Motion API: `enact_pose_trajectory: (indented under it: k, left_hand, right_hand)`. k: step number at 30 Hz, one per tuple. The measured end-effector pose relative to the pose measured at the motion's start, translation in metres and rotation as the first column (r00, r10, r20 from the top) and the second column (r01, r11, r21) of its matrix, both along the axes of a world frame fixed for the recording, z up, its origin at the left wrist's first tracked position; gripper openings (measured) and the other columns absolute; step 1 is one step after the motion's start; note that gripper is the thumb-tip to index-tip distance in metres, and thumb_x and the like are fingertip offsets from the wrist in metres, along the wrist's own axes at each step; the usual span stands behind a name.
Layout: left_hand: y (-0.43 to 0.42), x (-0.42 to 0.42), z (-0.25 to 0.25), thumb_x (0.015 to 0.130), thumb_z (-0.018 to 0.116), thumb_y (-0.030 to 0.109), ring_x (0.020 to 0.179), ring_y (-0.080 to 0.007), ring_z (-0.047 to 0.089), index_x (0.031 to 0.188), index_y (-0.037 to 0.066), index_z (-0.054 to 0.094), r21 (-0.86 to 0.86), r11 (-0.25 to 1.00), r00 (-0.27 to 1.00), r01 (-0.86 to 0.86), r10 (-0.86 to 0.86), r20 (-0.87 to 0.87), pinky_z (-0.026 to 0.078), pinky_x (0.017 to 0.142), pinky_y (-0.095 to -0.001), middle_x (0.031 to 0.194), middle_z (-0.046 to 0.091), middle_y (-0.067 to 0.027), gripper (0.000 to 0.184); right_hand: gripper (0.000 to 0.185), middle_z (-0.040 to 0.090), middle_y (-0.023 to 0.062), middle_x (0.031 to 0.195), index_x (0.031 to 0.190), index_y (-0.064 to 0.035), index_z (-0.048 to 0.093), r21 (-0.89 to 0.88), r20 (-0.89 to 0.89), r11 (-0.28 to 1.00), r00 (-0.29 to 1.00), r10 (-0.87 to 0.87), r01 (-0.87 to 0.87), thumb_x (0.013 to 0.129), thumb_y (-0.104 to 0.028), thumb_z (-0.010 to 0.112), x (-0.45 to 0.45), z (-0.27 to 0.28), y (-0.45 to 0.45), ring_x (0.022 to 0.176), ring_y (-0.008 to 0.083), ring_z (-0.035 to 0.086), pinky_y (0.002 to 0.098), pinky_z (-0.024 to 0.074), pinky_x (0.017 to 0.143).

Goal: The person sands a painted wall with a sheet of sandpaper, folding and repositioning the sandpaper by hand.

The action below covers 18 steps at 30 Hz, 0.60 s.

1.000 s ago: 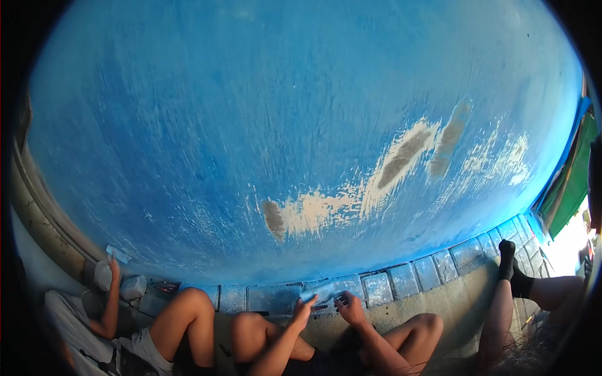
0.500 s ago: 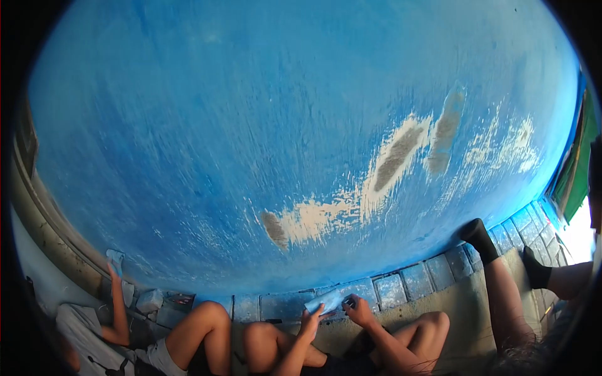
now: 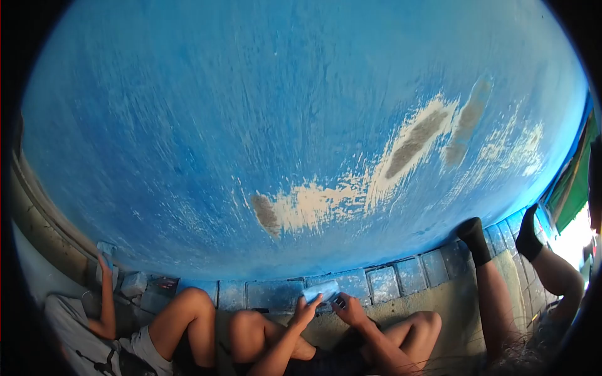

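My left hand [image 3: 308, 309] is closed on a pale blue folded sheet [image 3: 320, 291], thumb on top, held low in front of the wall's foot. Whether it is cloth or abrasive paper I cannot tell. Close beside it, my right hand [image 3: 352, 311] has its fingers pinched together by the sheet's right end. A small dark thing [image 3: 339, 302] shows at those fingertips, too small to name. Ahead rises a blue painted wall [image 3: 207, 125] with scraped white streaks [image 3: 313, 205] and grey bare patches [image 3: 416, 143].
Blue-stained paving blocks [image 3: 274, 295] run along the wall's foot. To the left, another person's hand [image 3: 105, 262] holds a light blue piece [image 3: 106, 247] against the wall. Black-socked feet [image 3: 475, 240] of someone reach the wall at the right. A green sheet [image 3: 574, 172] hangs far right.
My hands have drawn closer together, and the sheet has turned flatter. At the right, a socked foot has lifted toward the wall. The view has shifted slightly.
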<state>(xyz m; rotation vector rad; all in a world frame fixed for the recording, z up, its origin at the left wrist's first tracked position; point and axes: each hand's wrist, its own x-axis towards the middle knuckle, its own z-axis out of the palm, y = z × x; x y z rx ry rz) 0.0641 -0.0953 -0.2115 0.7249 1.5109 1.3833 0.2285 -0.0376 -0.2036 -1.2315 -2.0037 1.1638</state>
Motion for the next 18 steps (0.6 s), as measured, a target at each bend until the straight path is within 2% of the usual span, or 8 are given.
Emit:
enact_pose_trajectory:
  k: [3, 5, 7, 10, 13, 14, 16, 18]
  left_hand:
    - [0.001, -0.001, -0.004, 0.086, 0.069, 0.024, 0.085, -0.0136, 0.06, 0.105, -0.002, 0.064, 0.035, 0.999, 0.997, 0.029, -0.027, -0.074, 0.046, 0.079, -0.0285, 0.095, 0.067, -0.0058, 0.032]
    - [0.003, 0.0, -0.008, 0.088, 0.066, 0.026, 0.08, -0.0138, 0.061, 0.101, -0.003, 0.065, 0.056, 0.997, 0.994, -0.062, 0.067, -0.084, 0.047, 0.074, -0.0295, 0.089, 0.068, -0.006, 0.031]
    - [-0.004, 0.002, -0.006, 0.087, 0.068, 0.024, 0.083, -0.0143, 0.061, 0.104, -0.003, 0.065, 0.039, 0.993, 0.993, -0.115, 0.114, 0.019, 0.047, 0.075, -0.0291, 0.092, 0.068, -0.006, 0.031]
    - [-0.021, 0.001, -0.011, 0.087, 0.068, 0.025, 0.085, -0.0153, 0.063, 0.102, -0.003, 0.065, 0.12, 0.991, 0.967, -0.057, 0.084, -0.24, 0.048, 0.075, -0.0309, 0.093, 0.069, -0.0079, 0.032]
    - [-0.017, -0.005, -0.017, 0.087, 0.067, 0.025, 0.085, -0.015, 0.064, 0.101, -0.003, 0.065, 0.107, 0.994, 0.935, 0.037, 0.004, -0.355, 0.049, 0.073, -0.0316, 0.092, 0.069, -0.0098, 0.031]
    - [-0.011, -0.008, -0.022, 0.088, 0.067, 0.026, 0.083, -0.015, 0.064, 0.101, -0.003, 0.065, 0.124, 0.992, 0.936, 0.038, 0.008, -0.352, 0.049, 0.072, -0.0315, 0.092, 0.069, -0.011, 0.032]
    - [0.0, -0.007, -0.012, 0.088, 0.065, 0.027, 0.081, -0.0177, 0.066, 0.099, -0.001, 0.067, 0.056, 0.998, 0.97, 0.001, 0.012, -0.243, 0.049, 0.071, -0.0327, 0.088, 0.071, -0.0118, 0.03]
    - [0.008, -0.007, -0.02, 0.088, 0.065, 0.027, 0.083, -0.0177, 0.066, 0.099, -0.001, 0.067, 0.051, 0.999, 0.982, -0.007, 0.017, -0.188, 0.049, 0.074, -0.0324, 0.09, 0.071, -0.0108, 0.03]
  right_hand:
    - [0.021, 0.066, 0.0193, 0.077, 0.091, -0.0003, 0.061, -0.001, 0.058, 0.997, 0.995, 0.08, -0.08, 0.08, -0.018, 0.066, -0.006, 0.005, 0.011, 0.074, 0.0359, 0.066, 0.0411, 0.0514, 0.065]
    - [0.022, 0.067, 0.0186, 0.077, 0.091, 0.0, 0.061, -0.118, -0.092, 0.992, 0.996, 0.022, -0.032, 0.08, -0.018, 0.066, -0.007, 0.002, 0.017, 0.074, 0.036, 0.066, 0.0412, 0.0515, 0.066]
    - [0.021, 0.067, 0.0178, 0.076, 0.09, 0.0002, 0.061, -0.001, -0.033, 1.0, 0.999, -0.003, 0.003, 0.08, -0.017, 0.066, -0.006, 0.01, 0.011, 0.073, 0.0337, 0.067, 0.0406, 0.0518, 0.066]
    - [0.021, 0.066, 0.019, 0.076, 0.09, 0.0006, 0.06, -0.136, -0.056, 0.99, 0.998, 0.012, -0.02, 0.08, -0.017, 0.067, -0.009, 0.006, 0.003, 0.073, 0.0341, 0.067, 0.0405, 0.0518, 0.066]
    - [0.022, 0.066, 0.0193, 0.076, 0.09, 0.0006, 0.06, -0.035, 0.005, 0.995, 0.996, 0.095, -0.094, 0.08, -0.017, 0.067, -0.015, -0.005, 0.006, 0.073, 0.034, 0.067, 0.0402, 0.0519, 0.066]
    - [0.022, 0.066, 0.0193, 0.076, 0.09, 0.0006, 0.06, -0.045, 0.021, 0.995, 0.995, 0.095, -0.094, 0.08, -0.017, 0.067, -0.014, -0.007, 0.008, 0.073, 0.034, 0.067, 0.0402, 0.0519, 0.066]
    - [0.02, 0.068, 0.0137, 0.072, 0.09, 0.0008, 0.061, -0.057, 0.025, 0.993, 0.994, 0.106, -0.104, 0.083, -0.016, 0.067, -0.015, -0.007, 0.012, 0.066, 0.0225, 0.068, 0.035, 0.0521, 0.062]
    - [0.02, 0.067, 0.0157, 0.074, 0.091, 0.0002, 0.061, -0.103, 0.0, 0.993, 0.999, 0.051, -0.051, 0.081, -0.016, 0.067, -0.01, 0.002, 0.006, 0.068, 0.0265, 0.068, 0.0368, 0.0523, 0.064]
